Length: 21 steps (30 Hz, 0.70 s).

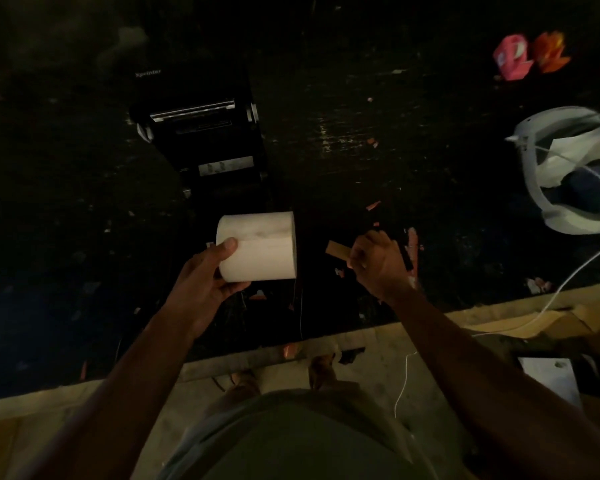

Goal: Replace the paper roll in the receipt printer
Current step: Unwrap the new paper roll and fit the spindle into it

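A black receipt printer [201, 140] sits on the dark table with its lid raised and its paper bay exposed. Just in front of it, my left hand [205, 282] grips a full white paper roll [260, 247] by its left end, the roll lying sideways above the table. To the right of the roll, my right hand [378, 261] pinches a small brown strip [338, 252], maybe tape or a label; it is apart from the roll.
A white, bowl-like container [548, 188] holding crumpled white paper stands at the right edge. Pink and orange wrappers [530, 57] lie at the far right. Small orange scraps dot the table. A white cable [568, 282] trails over the table's front edge [257, 358].
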### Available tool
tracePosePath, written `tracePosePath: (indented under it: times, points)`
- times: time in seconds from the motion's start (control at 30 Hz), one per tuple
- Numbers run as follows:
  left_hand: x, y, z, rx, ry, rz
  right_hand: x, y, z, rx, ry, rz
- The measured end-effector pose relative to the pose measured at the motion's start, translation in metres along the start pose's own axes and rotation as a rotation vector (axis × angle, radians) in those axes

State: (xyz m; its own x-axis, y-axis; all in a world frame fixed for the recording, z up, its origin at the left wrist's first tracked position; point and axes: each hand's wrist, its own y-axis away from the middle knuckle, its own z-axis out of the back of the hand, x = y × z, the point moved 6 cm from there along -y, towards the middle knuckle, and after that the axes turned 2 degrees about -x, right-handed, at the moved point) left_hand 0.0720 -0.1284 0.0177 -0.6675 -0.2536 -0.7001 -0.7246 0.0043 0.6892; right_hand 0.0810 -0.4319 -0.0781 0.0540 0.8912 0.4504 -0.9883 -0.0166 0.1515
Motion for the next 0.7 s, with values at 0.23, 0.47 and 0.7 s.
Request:
tracePosePath:
  times: [0.23,0.47,0.7]
  points:
    - [0.01,-0.002,0.0,-0.025,0.03,0.013,-0.03,0.01,0.019,-0.206,-0.169,-0.144]
    - [0.013,-0.004,-0.002,-0.002,0.075,0.016,-0.052,-0.007,0.017,-0.008,0.237,-0.14]
    - [0.016,-0.009,-0.001,0.045,0.169,0.042,-0.042,-0.024,0.042,-0.139,-0.052,-0.171]
